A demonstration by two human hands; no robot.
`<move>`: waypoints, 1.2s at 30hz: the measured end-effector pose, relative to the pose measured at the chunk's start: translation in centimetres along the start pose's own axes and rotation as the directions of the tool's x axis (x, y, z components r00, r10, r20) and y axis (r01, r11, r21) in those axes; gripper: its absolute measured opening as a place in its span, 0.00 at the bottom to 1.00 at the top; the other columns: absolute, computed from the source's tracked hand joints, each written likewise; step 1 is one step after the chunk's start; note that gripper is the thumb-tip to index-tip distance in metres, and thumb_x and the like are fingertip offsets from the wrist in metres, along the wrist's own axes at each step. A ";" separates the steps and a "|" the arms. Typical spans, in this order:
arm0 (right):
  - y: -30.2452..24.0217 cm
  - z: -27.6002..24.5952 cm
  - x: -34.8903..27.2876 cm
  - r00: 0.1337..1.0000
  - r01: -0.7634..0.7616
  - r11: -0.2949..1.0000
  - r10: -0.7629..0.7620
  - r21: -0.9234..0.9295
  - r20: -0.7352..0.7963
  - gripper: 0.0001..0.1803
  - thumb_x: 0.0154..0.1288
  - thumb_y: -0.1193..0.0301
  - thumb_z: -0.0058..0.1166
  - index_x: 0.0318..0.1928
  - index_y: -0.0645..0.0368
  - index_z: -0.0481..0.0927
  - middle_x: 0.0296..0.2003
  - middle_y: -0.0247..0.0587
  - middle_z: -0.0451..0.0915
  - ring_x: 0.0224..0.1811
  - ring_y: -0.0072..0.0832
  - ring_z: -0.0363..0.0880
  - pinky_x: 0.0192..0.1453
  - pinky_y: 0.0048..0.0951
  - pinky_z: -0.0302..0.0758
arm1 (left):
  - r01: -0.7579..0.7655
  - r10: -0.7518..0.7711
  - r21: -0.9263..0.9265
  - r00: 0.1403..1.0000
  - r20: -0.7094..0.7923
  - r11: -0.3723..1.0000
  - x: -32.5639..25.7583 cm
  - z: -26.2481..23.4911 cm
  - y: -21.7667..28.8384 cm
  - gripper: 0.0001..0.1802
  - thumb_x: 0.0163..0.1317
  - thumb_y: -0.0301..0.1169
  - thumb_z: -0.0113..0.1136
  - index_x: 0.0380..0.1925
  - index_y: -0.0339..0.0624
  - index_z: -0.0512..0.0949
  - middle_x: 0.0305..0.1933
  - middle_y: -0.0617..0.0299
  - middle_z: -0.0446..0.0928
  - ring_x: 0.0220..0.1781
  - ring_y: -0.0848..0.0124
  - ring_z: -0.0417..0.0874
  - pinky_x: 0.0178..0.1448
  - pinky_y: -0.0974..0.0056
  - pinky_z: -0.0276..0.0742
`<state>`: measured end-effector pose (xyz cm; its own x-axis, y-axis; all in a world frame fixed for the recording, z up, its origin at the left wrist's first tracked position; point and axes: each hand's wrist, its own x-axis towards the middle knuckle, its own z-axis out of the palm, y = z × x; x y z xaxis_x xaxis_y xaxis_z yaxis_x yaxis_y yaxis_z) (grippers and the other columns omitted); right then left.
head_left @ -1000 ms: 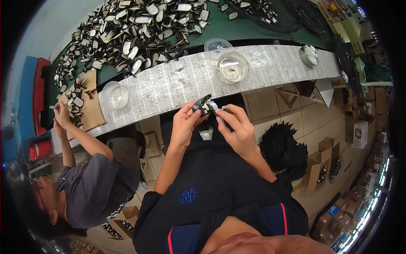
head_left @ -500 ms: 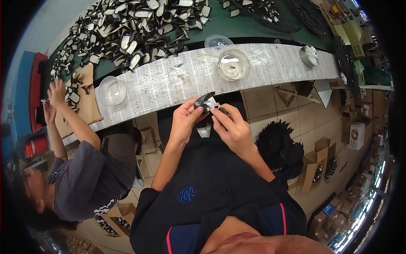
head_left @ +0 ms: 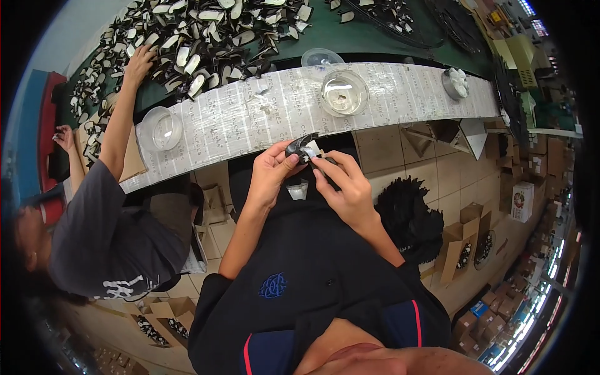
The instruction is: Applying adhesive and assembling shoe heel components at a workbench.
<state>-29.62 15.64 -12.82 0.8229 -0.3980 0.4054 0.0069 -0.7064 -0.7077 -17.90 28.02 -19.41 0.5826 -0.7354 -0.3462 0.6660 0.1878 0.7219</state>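
Note:
In front of my chest, at the bench's near edge, my left hand (head_left: 270, 172) is closed round a glossy black shoe heel (head_left: 296, 147) with a pale flap on it. My right hand (head_left: 345, 185) pinches at the pale part with thumb and forefinger. A dark thing shows partly under its fingers; I cannot make out what it is. Just below my hands is a small whitish cup-like thing (head_left: 297, 190). A large heap of similar black heels with white faces (head_left: 194, 53) covers the far left of the green bench top.
On the pale-covered bench strip (head_left: 250, 119) stand a clear round tub (head_left: 345, 94), a second clear tub (head_left: 164, 128) and a metal bowl of white stuff (head_left: 455, 84). At left a co-worker (head_left: 119, 231) reaches over cardboard. Black fringed material (head_left: 409, 219) and open cartons (head_left: 461, 244) are at right.
The co-worker's arm has stretched forward and right into the heap, while their other hand is lower. My hands stay nearly in place, with small finger movement at the heel.

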 end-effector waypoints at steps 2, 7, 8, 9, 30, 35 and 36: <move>-0.2 -0.3 -0.1 1.000 -0.019 1.000 0.019 0.005 0.007 0.16 0.53 0.83 0.63 0.45 0.63 0.83 0.42 0.44 0.78 0.34 0.30 0.80 0.37 0.25 0.78 | -0.005 0.005 0.001 1.000 0.000 1.000 0.0 -0.1 -0.2 0.20 0.66 0.26 0.58 0.56 0.32 0.71 0.50 0.58 0.81 0.50 0.72 0.82 0.56 0.65 0.80; -0.5 -1.4 0.1 1.000 -0.012 1.000 0.012 0.023 -0.008 0.16 0.53 0.83 0.63 0.45 0.63 0.83 0.42 0.44 0.78 0.35 0.29 0.81 0.37 0.26 0.78 | 0.000 0.000 0.019 1.000 -0.001 1.000 0.3 -0.6 -0.5 0.19 0.66 0.25 0.58 0.56 0.33 0.72 0.49 0.59 0.81 0.49 0.73 0.82 0.54 0.67 0.81; -0.6 -1.7 0.1 1.000 -0.012 0.999 0.013 0.044 -0.002 0.16 0.54 0.82 0.64 0.45 0.62 0.83 0.42 0.44 0.77 0.34 0.29 0.80 0.36 0.26 0.77 | 0.001 -0.001 0.051 1.000 -0.003 0.999 0.3 -0.6 -0.4 0.19 0.66 0.25 0.58 0.56 0.33 0.72 0.49 0.59 0.81 0.49 0.74 0.82 0.54 0.67 0.80; -0.7 -2.0 0.1 1.000 -0.012 0.999 0.012 0.042 -0.003 0.16 0.54 0.82 0.64 0.45 0.62 0.83 0.42 0.44 0.77 0.34 0.29 0.80 0.36 0.26 0.77 | 0.002 -0.001 0.083 1.000 -0.006 0.997 0.2 -0.6 -0.3 0.19 0.66 0.24 0.58 0.56 0.34 0.72 0.49 0.59 0.81 0.49 0.74 0.82 0.53 0.68 0.80; 0.7 -1.9 0.3 0.998 0.024 0.999 -0.022 -0.028 0.067 0.17 0.55 0.80 0.62 0.48 0.60 0.81 0.45 0.46 0.77 0.33 0.36 0.82 0.36 0.32 0.80 | 0.013 -0.016 0.088 0.999 0.040 0.996 -0.7 1.1 0.1 0.20 0.65 0.26 0.60 0.56 0.32 0.72 0.50 0.57 0.81 0.50 0.73 0.82 0.55 0.68 0.80; 0.9 -1.7 0.3 0.999 0.031 0.996 -0.028 -0.079 0.039 0.17 0.55 0.80 0.62 0.48 0.60 0.81 0.45 0.47 0.76 0.33 0.37 0.82 0.36 0.33 0.80 | 0.008 -0.011 0.090 0.999 0.039 0.996 -0.7 1.3 0.1 0.20 0.65 0.24 0.59 0.56 0.31 0.72 0.50 0.56 0.80 0.50 0.73 0.82 0.55 0.67 0.80; 0.9 -1.8 0.3 0.999 0.021 0.994 -0.018 -0.105 0.036 0.17 0.56 0.80 0.62 0.48 0.60 0.81 0.45 0.47 0.76 0.33 0.37 0.82 0.36 0.33 0.80 | 0.003 -0.007 0.090 0.999 0.036 0.996 -0.7 1.4 0.1 0.20 0.65 0.24 0.59 0.56 0.30 0.72 0.50 0.56 0.80 0.50 0.73 0.82 0.56 0.67 0.80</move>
<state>-30.40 13.85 -12.34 0.8425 -0.3644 0.3967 -0.0351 -0.7721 -0.6345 -18.85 27.66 -18.28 0.5610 -0.7596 -0.3291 0.6234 0.1262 0.7716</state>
